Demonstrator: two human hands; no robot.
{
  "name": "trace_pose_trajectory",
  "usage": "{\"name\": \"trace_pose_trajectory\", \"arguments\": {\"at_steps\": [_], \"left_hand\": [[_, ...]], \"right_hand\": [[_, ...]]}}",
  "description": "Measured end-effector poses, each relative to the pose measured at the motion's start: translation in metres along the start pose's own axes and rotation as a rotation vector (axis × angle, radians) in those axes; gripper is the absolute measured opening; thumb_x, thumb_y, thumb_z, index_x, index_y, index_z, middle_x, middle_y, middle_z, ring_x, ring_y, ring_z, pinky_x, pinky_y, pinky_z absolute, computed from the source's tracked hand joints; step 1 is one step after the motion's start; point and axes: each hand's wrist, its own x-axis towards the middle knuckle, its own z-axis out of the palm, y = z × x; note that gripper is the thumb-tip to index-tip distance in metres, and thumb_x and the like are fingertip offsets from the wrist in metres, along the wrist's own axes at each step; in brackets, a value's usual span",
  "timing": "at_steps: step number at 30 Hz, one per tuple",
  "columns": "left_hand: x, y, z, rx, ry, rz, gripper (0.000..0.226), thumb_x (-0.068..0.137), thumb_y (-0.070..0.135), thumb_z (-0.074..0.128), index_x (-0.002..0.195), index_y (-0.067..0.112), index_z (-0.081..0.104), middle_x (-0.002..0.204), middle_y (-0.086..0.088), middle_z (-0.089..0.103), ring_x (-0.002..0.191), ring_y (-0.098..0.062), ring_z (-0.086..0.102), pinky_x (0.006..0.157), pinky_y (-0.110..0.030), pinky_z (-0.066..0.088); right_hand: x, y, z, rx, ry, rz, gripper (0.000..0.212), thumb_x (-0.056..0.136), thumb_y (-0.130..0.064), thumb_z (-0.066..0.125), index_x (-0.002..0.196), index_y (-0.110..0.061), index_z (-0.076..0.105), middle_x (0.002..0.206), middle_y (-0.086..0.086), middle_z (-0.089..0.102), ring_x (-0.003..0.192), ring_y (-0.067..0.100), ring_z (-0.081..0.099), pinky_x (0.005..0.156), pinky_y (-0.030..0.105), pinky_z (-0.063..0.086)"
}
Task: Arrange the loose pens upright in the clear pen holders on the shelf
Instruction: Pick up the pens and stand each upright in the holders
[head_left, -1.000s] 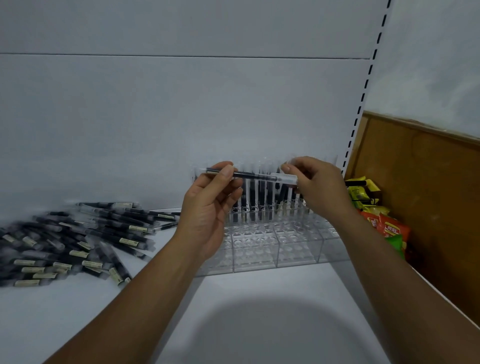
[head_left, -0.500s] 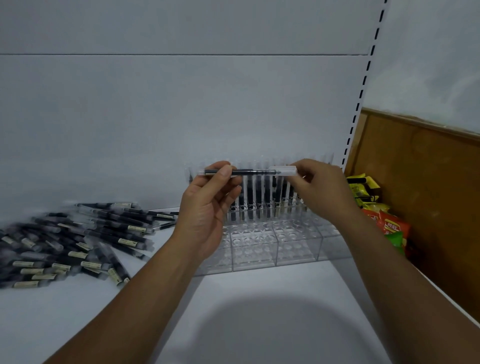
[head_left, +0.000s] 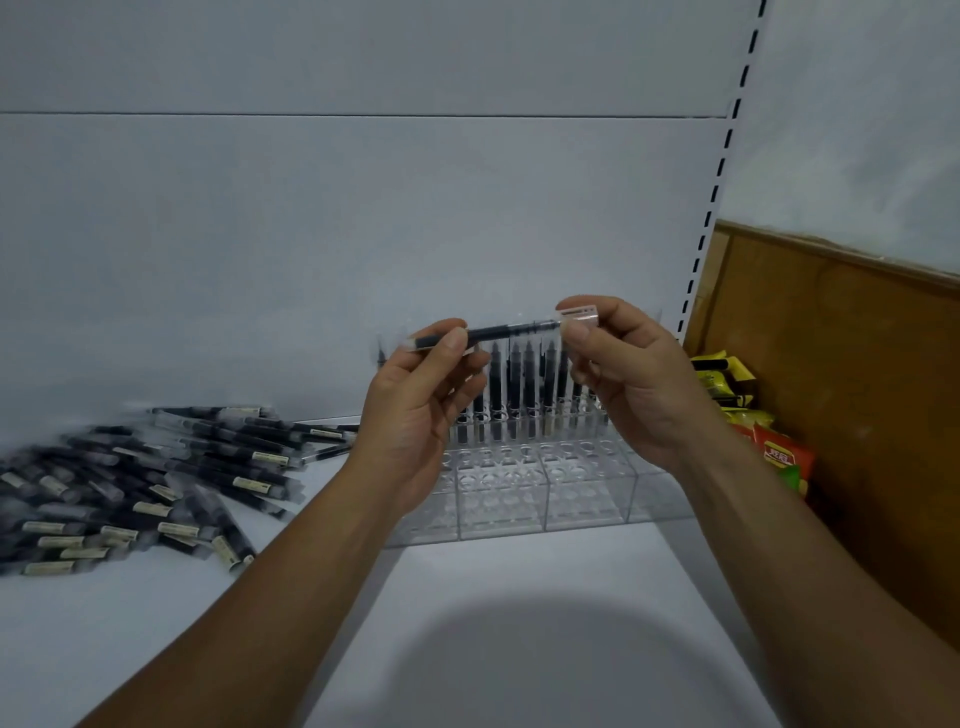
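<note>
1. Tipping is looking like the step in hand. The slim black pen in a clear casing (head_left: 511, 331) is lying nearly level in the air, in front of the holder's back row, so it is needing to swing upright before going down.
2. The left hand (head_left: 415, 410) is pinching the pen's left end between thumb and fingers (head_left: 452, 340). The right hand (head_left: 631, 374) is pinching the capped right end the same way, its fingers narrowly curled round it.
3. Judging from this, one hand should be letting go while the other is steering the lower end into a free round hole. It should be going straight down, since a slanted entry is risking a knock against the black pens standing upright in the back row (head_left: 524, 384).
4. The clear acrylic pen holder with rows of round holes (head_left: 524, 493) is sitting on the white shelf (head_left: 519, 623) near the back panel. Its front rows are looking unfilled.
5. The pen is showing a dark body inside a see-through barrel and a pale cap with a faintly pink band at the right end. Which end is carrying the tip is not showing clearly.
6. The heap of loose black pens with cream labels (head_left: 156, 483) is lying on the shelf well to the left, suggesting much of the task is remaining.
</note>
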Motion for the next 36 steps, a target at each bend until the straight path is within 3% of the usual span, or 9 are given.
{"name": "trace_pose_trajectory", "arguments": {"at_steps": [5,8,12,16,19,22,25,30,36], "left_hand": [[-0.004,0.002,0.005,0.204,-0.105,-0.019,0.030,0.082,0.023,0.063,0.110,0.011,0.066,0.095,-0.005,0.073,0.090,-0.016,0.070,0.075,-0.022,0.057],[-0.010,0.007,0.011,0.634,-0.192,0.009,0.030,0.092,0.027,0.059,0.120,0.020,0.063,0.105,0.002,0.072,0.100,-0.010,0.068,0.087,-0.023,0.054],[-0.019,0.008,0.003,1.421,-0.383,0.184,0.043,0.091,0.054,0.048,0.132,0.041,0.051,0.134,0.022,0.052,0.121,0.003,0.048,0.105,-0.029,0.038],[-0.026,0.004,-0.013,1.793,-0.571,0.162,0.060,0.089,0.066,0.034,0.144,0.042,0.035,0.154,0.021,0.025,0.139,0.002,0.021,0.109,-0.020,0.015],[-0.029,0.004,-0.022,1.862,-0.592,0.126,0.065,0.086,0.069,0.026,0.146,0.045,0.028,0.157,0.022,0.013,0.143,0.002,0.009,0.108,-0.017,0.005],[-0.027,0.002,-0.024,1.883,-0.624,0.120,0.068,0.085,0.072,0.022,0.147,0.047,0.021,0.158,0.021,0.006,0.144,0.002,0.001,0.110,-0.019,0.000],[-0.025,-0.001,-0.027,1.890,-0.661,0.111,0.068,0.084,0.074,0.022,0.147,0.049,0.016,0.159,0.020,0.004,0.145,0.001,0.000,0.113,-0.022,-0.002],[-0.024,-0.001,-0.029,1.894,-0.670,0.125,0.067,0.084,0.075,0.021,0.146,0.051,0.013,0.158,0.020,0.004,0.145,0.001,-0.001,0.115,-0.023,-0.003],[-0.024,-0.003,-0.030,1.896,-0.669,0.140,0.067,0.085,0.074,0.022,0.147,0.049,0.015,0.159,0.019,0.005,0.145,0.001,0.000,0.114,-0.023,-0.002]], "right_hand": [[0.004,-0.005,-0.007,0.106,0.118,-0.073,0.012,0.082,-0.018,0.065,0.094,-0.017,0.068,0.091,-0.006,0.070,0.085,0.008,0.065,0.064,0.019,0.051],[0.007,-0.013,-0.023,0.139,0.288,-0.129,0.010,0.094,-0.017,0.059,0.100,-0.017,0.066,0.093,-0.002,0.073,0.091,0.010,0.068,0.065,0.020,0.054],[0.011,-0.012,-0.038,-0.159,0.456,-0.202,0.014,0.097,-0.022,0.058,0.105,-0.015,0.066,0.096,-0.003,0.071,0.087,0.008,0.070,0.068,0.022,0.055],[0.015,-0.006,-0.043,-0.391,0.470,-0.286,0.016,0.097,-0.020,0.058,0.109,-0.014,0.066,0.098,-0.009,0.070,0.090,0.006,0.068,0.071,0.022,0.057],[0.018,0.002,-0.043,-0.548,0.435,-0.331,0.019,0.097,-0.018,0.058,0.114,-0.014,0.066,0.109,-0.004,0.069,0.098,0.009,0.067,0.082,0.031,0.058],[0.019,0.006,-0.044,-0.654,0.404,-0.342,0.021,0.097,-0.021,0.059,0.116,-0.018,0.066,0.107,-0.008,0.068,0.101,0.010,0.066,0.087,0.035,0.058],[0.022,0.010,-0.041,-0.751,0.370,-0.338,0.022,0.096,-0.025,0.060,0.116,-0.019,0.067,0.098,-0.015,0.067,0.095,0.008,0.067,0.084,0.034,0.058],[0.029,0.018,-0.034,-1.007,0.239,-0.308,0.024,0.093,-0.028,0.065,0.114,-0.018,0.069,0.086,-0.009,0.065,0.076,0.001,0.058,0.072,0.024,0.049],[0.029,0.025,-0.032,-1.169,0.183,-0.157,0.021,0.090,-0.036,0.067,0.098,-0.016,0.071,0.082,-0.007,0.064,0.077,0.010,0.058,0.072,0.025,0.047]]}}
